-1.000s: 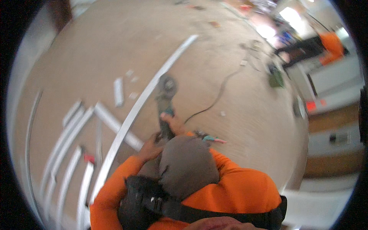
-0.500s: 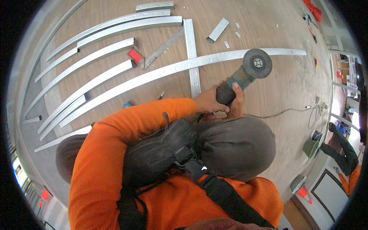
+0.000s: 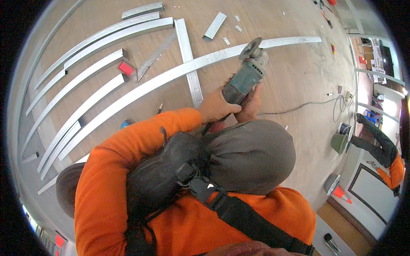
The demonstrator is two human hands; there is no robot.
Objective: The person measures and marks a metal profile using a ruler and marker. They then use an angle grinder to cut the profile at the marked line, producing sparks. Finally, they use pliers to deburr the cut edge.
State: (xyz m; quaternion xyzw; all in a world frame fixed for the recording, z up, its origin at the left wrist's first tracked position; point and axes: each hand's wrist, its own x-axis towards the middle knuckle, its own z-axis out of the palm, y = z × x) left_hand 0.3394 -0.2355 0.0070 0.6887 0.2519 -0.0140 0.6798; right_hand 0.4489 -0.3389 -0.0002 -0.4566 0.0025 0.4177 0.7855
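I hold an angle grinder [image 3: 242, 82] with a green-grey body over my right knee. My left hand [image 3: 217, 105] wraps its body from the left, thumb on top. On the right side and underneath, my right hand [image 3: 251, 105] grips it, its fingers partly hidden. The cutting disc [image 3: 250, 48] is tilted nearly edge-on. In the picture it overlaps a long silver metal channel [image 3: 171, 73] on the floor; I cannot tell whether they touch. That channel crosses a shorter metal channel [image 3: 187, 55].
Several cut metal channels [image 3: 81, 70] lie at the left. Near them are a steel square [image 3: 157, 57] with a red block [image 3: 126, 68] and a short channel piece [image 3: 214, 26]. A cable [image 3: 299, 106] runs right. At the right are a person [image 3: 384, 158] and an orange cone [image 3: 341, 194].
The grinder has rolled in my hands: its disc faced up flat before and now shows almost edge-on. My left hand has shifted round the body. The view has moved slightly.
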